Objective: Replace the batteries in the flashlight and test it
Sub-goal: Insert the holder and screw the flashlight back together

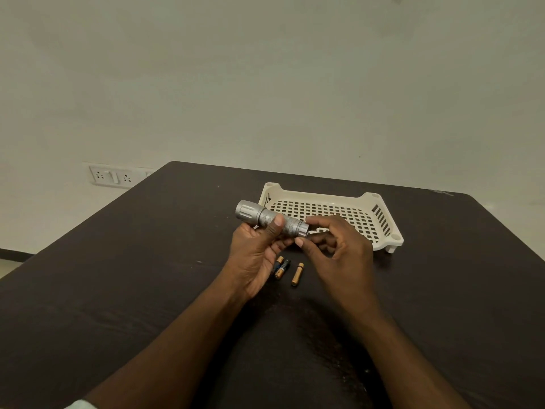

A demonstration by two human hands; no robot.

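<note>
Three batteries (287, 268) lie loose on the bench (118, 276), within reach. At 12 o'clock, left hand (255, 255) grips flashlight (269, 218) level; we judge right hand (333, 246) fingers (300, 242) pinch its tail cap to twist.

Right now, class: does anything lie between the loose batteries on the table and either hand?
Nothing visible does. The batteries lie on the bare table just below both hands; the left hand holds the flashlight, and the right hand is at its tail end.

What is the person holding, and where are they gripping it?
A silver flashlight: the left hand grips its barrel mid-length, and the right hand pinches its tail end.
</note>
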